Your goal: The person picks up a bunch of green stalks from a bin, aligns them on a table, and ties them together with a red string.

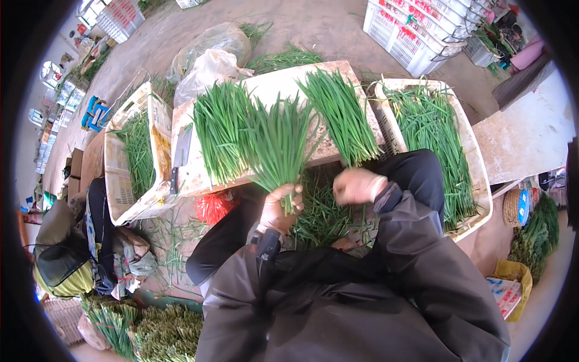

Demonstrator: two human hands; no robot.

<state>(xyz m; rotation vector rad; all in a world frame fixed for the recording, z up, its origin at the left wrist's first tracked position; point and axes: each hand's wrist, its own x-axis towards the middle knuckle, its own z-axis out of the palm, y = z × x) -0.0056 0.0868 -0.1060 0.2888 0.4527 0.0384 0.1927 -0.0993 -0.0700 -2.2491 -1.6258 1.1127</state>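
My left hand, in a thin pale glove, grips the lower stalks of a bunch of garlic chives, their green leaves fanned upward. To its right my right hand is blurred, with fingers curled; whether it holds anything does not show. Beyond my hands is a low white-topped board. On it lie a wide pile of chives at left and a neat chive bunch at right, its stalk ends just above my right hand. A knife with a broad blade rests at the board's left end.
Plastic crates with chives flank the board, at left and right. Red plastic strips hang below its front edge. Loose leaves cover the floor between my knees. A person in a dark cap is at left. Crates stand stacked behind.
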